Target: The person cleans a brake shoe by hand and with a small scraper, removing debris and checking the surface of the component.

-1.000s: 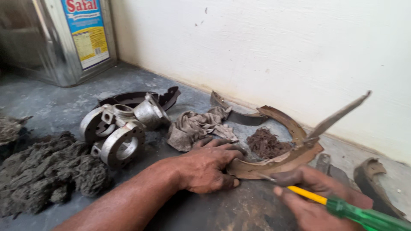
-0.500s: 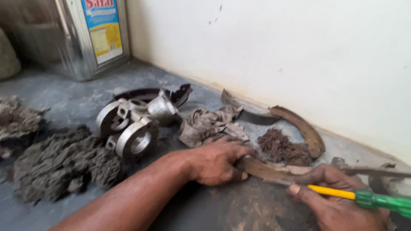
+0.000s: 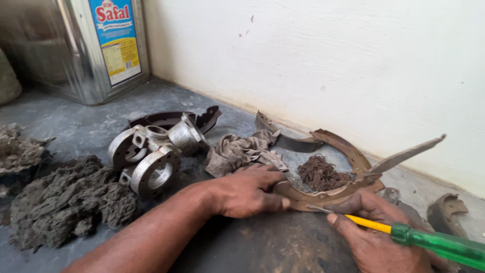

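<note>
On the grey floor near the white wall lies a rusty curved brake shoe (image 3: 328,194), an arc whose long axis runs left to right, its hollow side facing far toward the wall. Its right end touches a flat metal strip (image 3: 406,154) that slants up to the right. The left hand (image 3: 247,192) lies palm down, its fingers (image 3: 268,179) pressed flat on the shoe's left end, thumb beneath at the near edge. The right hand (image 3: 379,232) is closed around a screwdriver (image 3: 424,240) with a yellow shaft and green handle; the handle points right and near, the metal tip (image 3: 318,208) points left and meets the shoe's near edge.

Half a second ago the strip lay low and blurred at the right; now it stands raised, and the shoe's arc shows more fully.

Inside the arc sits a small heap of brown fibrous dirt (image 3: 321,173). Just left of it is a crumpled grey rag (image 3: 237,150), and behind it a second curved shoe (image 3: 323,141) lies along the wall. Further left are round grey metal housings (image 3: 151,151) resting on a dark curved part (image 3: 166,119). At the near left spreads a mound of dark grey sludge (image 3: 65,202). Far left stands a square shiny tin can (image 3: 86,60) with a tall label, blue above and yellow below. Another rusty piece (image 3: 447,210) lies at the far right.
</note>
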